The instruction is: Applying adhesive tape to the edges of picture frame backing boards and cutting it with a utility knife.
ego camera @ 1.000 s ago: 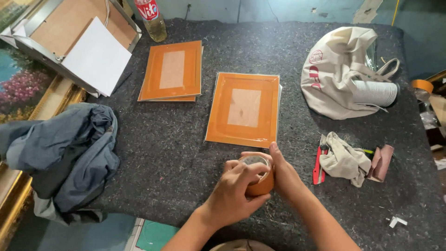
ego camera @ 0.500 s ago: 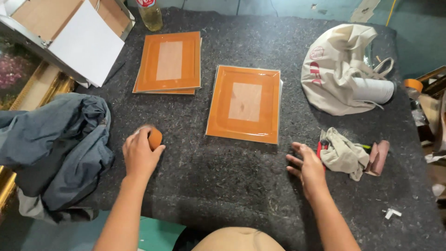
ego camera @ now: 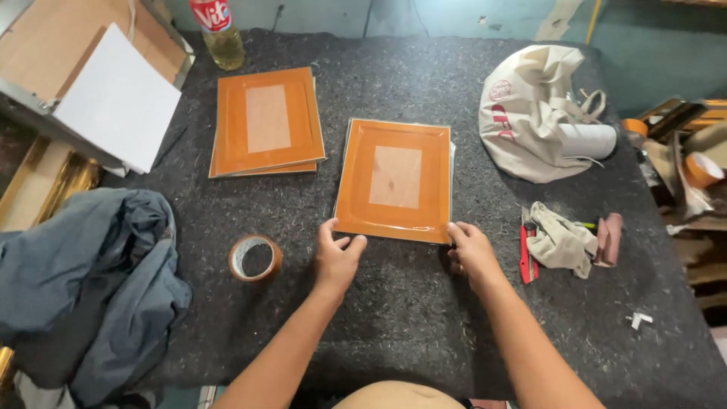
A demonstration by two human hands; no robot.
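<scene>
Fingertips of both hands rest at the near edge of the orange frame panel [ego camera: 394, 180], which lies flat on the dark felt table [ego camera: 424, 318] just ahead of my knuckles. My left hand [ego camera: 337, 257] has its thumb and forefinger spread at the near left corner, touching the rim but not wrapped around it; my right hand [ego camera: 471, 254] sits at the near right corner with fingers loosely curled against the edge. Neither hand is clamped on anything, so both read as released and merely touching. I judge the panel to be stiff and fairly light, a flat board with a raised orange border and a paler rectangle in its centre, and the border looks glossy, so it may be slippery under dry fingertips. A pale sheet or backing shows along its left and right sides, which makes me think the layers could slide apart if I lift by one corner only. The safest hold, to my mind, is at both near corners at once, thumbs on top and fingers slipped beneath, since the felt gives enough to get under the edge. Off to the left of my left hand, close by but apart from it, a roll of brown tape [ego camera: 255, 258] lies flat. Farther ahead and to the left lies a second orange panel stack [ego camera: 266, 121]. To the right of my right hand sit a crumpled rag [ego camera: 559, 242] and a red cutter [ego camera: 525, 254].
</scene>
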